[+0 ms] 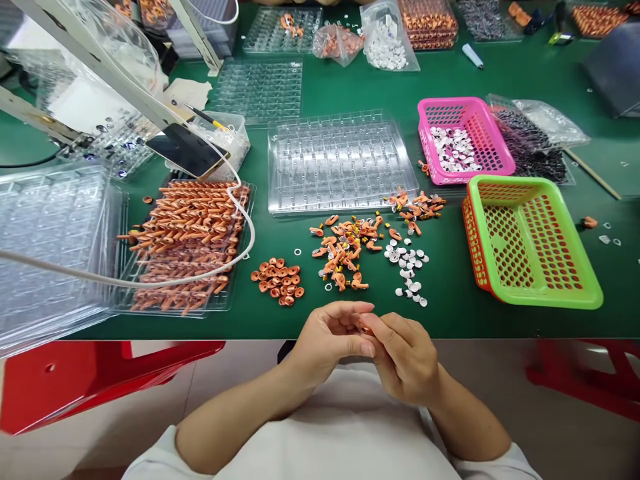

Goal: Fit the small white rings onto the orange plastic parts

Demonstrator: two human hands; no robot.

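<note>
At the table's front edge, my left hand [323, 340] and my right hand [410, 350] meet at their fingertips. Between them is a small copper-orange part [367, 329], mostly covered by fingers, so its full shape is hidden. Both hands are closed on it, the right in a pinch and the left with curved fingers and thumb. Just beyond lie loose orange curved pieces [343, 250] with yellow bits. White discs [407, 267] are scattered to their right, and small orange cups [277, 280] are heaped to their left.
Clear plastic trays [340, 163] lie mid-table. Right of them stand a pink basket [465, 177] and a green basket [565, 297]. Orange parts fill a tray [190, 247] at left, crossed by a white cable [250, 233]. A phone [187, 150] rests behind it. Red stools [100, 373] flank me.
</note>
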